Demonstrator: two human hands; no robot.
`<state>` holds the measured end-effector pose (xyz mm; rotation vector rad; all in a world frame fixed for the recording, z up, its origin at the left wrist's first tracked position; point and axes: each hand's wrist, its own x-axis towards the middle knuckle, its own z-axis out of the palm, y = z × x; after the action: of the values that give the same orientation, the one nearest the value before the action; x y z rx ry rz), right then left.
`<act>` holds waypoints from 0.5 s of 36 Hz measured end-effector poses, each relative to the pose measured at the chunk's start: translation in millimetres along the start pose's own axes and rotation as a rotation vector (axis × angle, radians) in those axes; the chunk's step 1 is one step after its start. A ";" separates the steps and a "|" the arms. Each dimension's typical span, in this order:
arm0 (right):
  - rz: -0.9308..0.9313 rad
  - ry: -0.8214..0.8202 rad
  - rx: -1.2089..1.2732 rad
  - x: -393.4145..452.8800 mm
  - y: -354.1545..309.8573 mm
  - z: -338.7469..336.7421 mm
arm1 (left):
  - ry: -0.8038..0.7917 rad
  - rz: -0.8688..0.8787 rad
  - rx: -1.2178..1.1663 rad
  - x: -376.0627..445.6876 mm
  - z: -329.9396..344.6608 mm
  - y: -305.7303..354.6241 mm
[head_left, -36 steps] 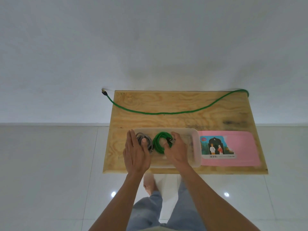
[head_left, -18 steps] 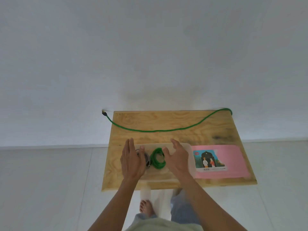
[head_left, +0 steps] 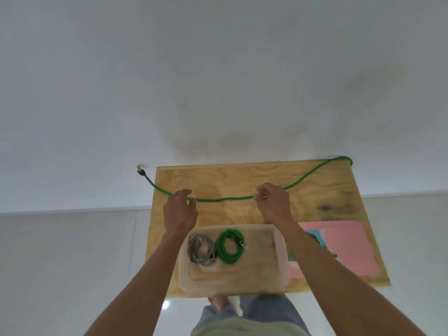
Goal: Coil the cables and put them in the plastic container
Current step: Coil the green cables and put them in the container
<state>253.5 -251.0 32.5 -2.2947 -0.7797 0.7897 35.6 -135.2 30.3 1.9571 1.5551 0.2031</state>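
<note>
A long green cable [head_left: 225, 199] lies in a sagging arc across the back of the plywood table [head_left: 242, 178]. Its black plug [head_left: 141, 171] hangs past the table's back left corner, and its other end runs off the back right corner. My left hand [head_left: 180, 210] curls over the cable's left part, fingers above it and thumb below. My right hand [head_left: 275, 202] pinches the cable to the right of the middle. Nearer to me stands the clear plastic container [head_left: 282, 253]. In it lie a coiled green cable [head_left: 229, 247] and a coiled grey cable [head_left: 201, 249], side by side.
A pink mat [head_left: 344, 248] with a printed picture lies on the table to the right of the container, partly under my right forearm. A white wall rises just behind the table. White floor tiles surround it, and my legs and a foot show below the front edge.
Both hands left the container and reached forward to the long green cable at the back of the table. The coiled green cable stays in the container. The camera tilted and came closer.
</note>
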 end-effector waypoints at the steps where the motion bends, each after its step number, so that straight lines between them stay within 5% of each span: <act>1: 0.017 -0.019 -0.006 5.9 3.1 0.9 | -0.033 -0.006 0.045 6.8 2.1 0.0; 18: 0.020 -0.178 -0.591 43.1 47.6 0.0 | -0.288 0.153 0.490 42.6 34.0 -17.0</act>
<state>297.3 -253.2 -14.3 -2.7728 -1.2004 0.8659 50.5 -106.6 -16.8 2.3526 1.3509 -0.4212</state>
